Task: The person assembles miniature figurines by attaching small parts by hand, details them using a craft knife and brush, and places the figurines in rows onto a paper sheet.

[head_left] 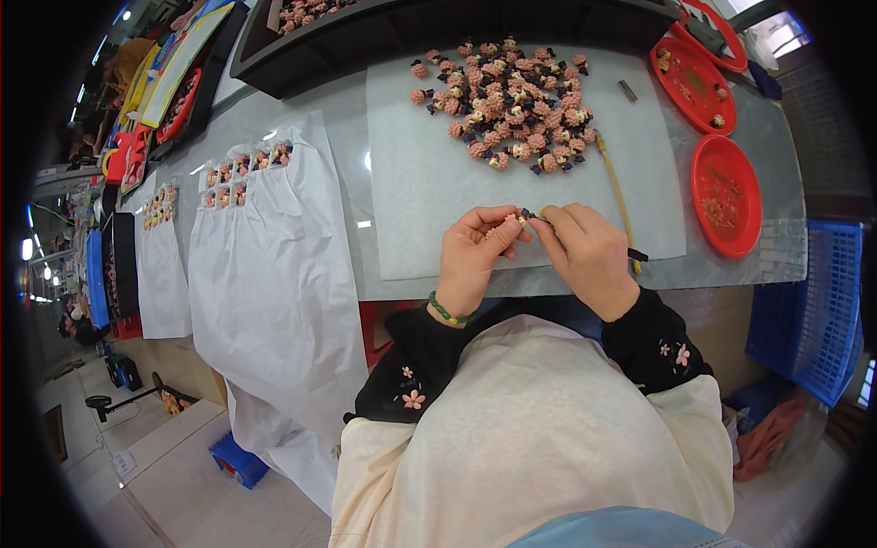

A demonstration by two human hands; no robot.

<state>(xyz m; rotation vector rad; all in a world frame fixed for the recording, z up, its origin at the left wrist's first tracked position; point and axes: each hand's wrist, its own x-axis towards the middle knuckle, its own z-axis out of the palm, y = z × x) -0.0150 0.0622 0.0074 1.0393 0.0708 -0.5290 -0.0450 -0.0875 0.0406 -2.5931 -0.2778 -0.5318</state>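
Note:
My left hand [478,258] is closed, pinching a small figurine [517,220] with pink and dark parts between thumb and fingers. Against that figurine, the fingers of my right hand [586,248] are closed around a thin dark tool [638,255]. Its black end pokes out beside the heel of that hand; its kind is hidden. Beyond both hands lies a heap of similar figurines [512,105], with bumpy pink tops, pale faces and dark lower parts. They rest on a white sheet [411,210]. A thin yellowish stick [616,192] lies right of the heap.
Red plates [703,224] with crumbs and bits stand at the right. A long black tray [384,46] borders the far side. A small grey bar [627,90] lies near the heap. Leftward, white film [274,237] bears rows of figurines. A blue crate [813,310] stands beyond the right edge.

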